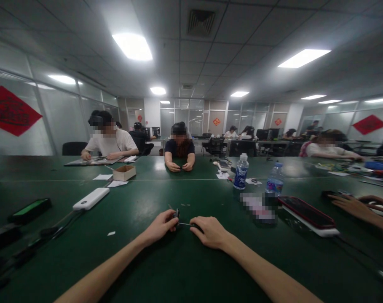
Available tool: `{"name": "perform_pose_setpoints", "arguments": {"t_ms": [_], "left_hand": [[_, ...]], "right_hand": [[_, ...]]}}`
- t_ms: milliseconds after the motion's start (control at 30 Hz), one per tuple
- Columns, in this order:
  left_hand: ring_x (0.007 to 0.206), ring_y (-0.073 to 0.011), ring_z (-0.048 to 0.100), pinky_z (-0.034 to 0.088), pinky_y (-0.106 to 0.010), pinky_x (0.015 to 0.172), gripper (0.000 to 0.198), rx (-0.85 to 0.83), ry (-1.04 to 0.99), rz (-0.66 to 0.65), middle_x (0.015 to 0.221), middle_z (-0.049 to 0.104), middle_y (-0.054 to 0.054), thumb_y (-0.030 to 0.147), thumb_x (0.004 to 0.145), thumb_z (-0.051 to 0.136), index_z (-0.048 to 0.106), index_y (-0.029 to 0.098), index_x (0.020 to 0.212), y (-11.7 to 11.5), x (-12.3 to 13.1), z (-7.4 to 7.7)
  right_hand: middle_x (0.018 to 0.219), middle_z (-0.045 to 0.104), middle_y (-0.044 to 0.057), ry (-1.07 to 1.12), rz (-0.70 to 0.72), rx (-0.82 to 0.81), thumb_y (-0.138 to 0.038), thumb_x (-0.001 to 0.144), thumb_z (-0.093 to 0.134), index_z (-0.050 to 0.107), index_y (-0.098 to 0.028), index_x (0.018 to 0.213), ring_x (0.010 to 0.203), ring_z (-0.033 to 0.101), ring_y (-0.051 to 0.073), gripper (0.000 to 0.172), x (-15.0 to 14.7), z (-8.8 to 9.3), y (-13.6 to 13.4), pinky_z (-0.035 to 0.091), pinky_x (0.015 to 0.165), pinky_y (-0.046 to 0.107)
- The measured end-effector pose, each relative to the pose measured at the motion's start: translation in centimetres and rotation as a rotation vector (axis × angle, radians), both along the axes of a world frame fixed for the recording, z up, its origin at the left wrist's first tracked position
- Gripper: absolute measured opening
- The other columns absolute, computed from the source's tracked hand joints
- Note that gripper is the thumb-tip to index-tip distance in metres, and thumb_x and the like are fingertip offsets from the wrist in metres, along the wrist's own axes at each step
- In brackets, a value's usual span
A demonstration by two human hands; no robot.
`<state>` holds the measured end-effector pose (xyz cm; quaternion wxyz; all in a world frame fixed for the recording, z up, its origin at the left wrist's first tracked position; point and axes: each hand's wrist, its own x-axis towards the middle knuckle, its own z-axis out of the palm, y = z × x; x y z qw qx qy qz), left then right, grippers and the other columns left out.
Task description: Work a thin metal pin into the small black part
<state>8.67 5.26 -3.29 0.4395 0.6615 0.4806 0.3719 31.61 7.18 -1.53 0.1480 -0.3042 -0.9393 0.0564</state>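
Note:
My left hand is closed around a small dark object with a lighter edge, too small to name. A thin piece sticks up beside its fingers. My right hand is closed on a screwdriver; its slim metal shaft points left and reaches the dark object, while most of the handle is hidden by the fingers. Whether the tip sits in the object or only touches it, I cannot tell. Both hands are low over the green table.
To the left lie a white power bank, cables, a green-and-black box and a cardboard box. On the right are two bottles, a phone on a white block and a co-worker's hands. Other people sit opposite.

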Motion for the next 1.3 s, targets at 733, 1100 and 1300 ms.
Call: {"name": "perform_pose_setpoints", "arguments": {"t_ms": [733,1100,1300], "left_hand": [[0.067,-0.0128,0.051,0.042,-0.028,0.064,0.044,-0.015,-0.015,0.011,0.086,0.056,-0.003,0.050,0.079,0.054,0.050,0.014,0.105,-0.8,0.5,0.4],[0.065,-0.0131,0.051,0.043,-0.029,0.062,0.044,0.009,-0.052,0.002,0.081,0.054,-0.002,0.049,0.079,0.053,0.049,0.013,0.104,-0.3,0.5,-0.2],[0.063,-0.0128,0.051,0.043,-0.028,0.061,0.042,0.027,-0.022,0.003,0.079,0.055,-0.001,0.049,0.079,0.053,0.049,0.013,0.101,-0.2,0.5,-0.4]], "right_hand": [[0.091,0.067,0.007,0.213,-0.282,-0.274,-0.037,0.095,0.038,0.062,-0.016,0.102,0.076,0.064,0.017,0.033,0.9,-0.1,1.9,0.048,0.068,0.026],[0.091,0.067,0.005,0.100,-0.040,-0.144,-0.039,0.093,0.041,0.064,-0.018,0.101,0.080,0.061,0.016,0.032,-0.1,0.1,0.1,0.044,0.074,0.026],[0.090,0.067,0.006,0.093,-0.062,-0.124,-0.038,0.092,0.043,0.065,-0.018,0.100,0.080,0.062,0.017,0.030,0.1,-0.1,0.5,0.043,0.072,0.025]]}}
